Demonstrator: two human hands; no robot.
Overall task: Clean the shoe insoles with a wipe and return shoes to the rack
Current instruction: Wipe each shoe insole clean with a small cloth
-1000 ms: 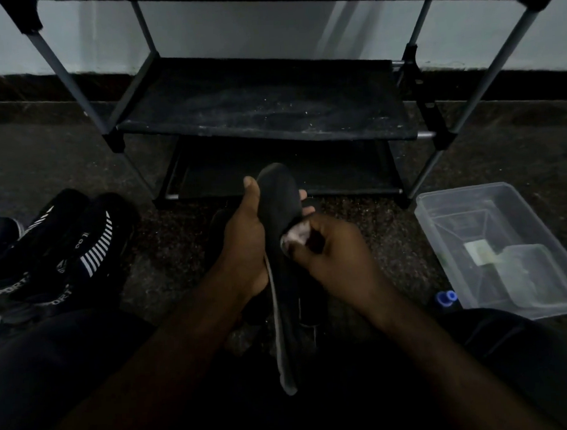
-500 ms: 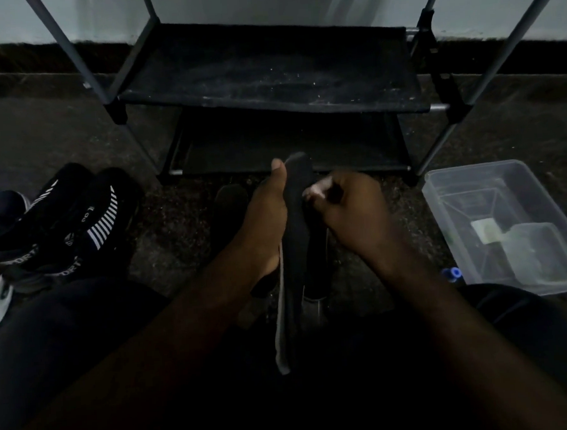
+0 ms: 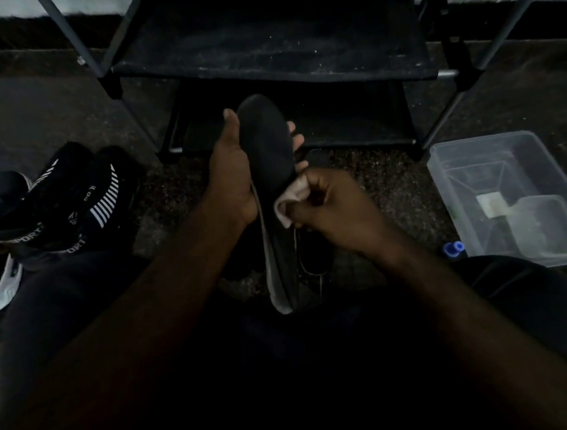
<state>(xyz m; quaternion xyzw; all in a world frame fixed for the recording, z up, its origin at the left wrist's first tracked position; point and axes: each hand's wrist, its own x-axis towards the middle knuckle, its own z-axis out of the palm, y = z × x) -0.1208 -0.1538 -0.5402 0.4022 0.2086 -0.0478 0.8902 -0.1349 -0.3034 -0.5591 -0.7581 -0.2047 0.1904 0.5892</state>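
Dim, speckled floor lay before a seated person, with a pale wall at the far edge. At 12 o'clock stood a dark shoe rack, its dusty middle shelf and lower shelf bare of shoes. At the centre, the left hand gripped a dark insole, held upright with its rounded toe end toward 12 o'clock and its heel end toward 6 o'clock; the thumb lay along the left edge and the fingers curled round from behind to the right edge. The right hand, fingers curled, pinched a pale crumpled wipe against the insole's face near its middle. Just below the hands, a dark laced shoe rested on the floor, largely in shadow. At 9 o'clock a pair of black shoes with white stripes lay side by side. At 3 o'clock sat a clear plastic container, and a small blue cap showed just beside its near corner.
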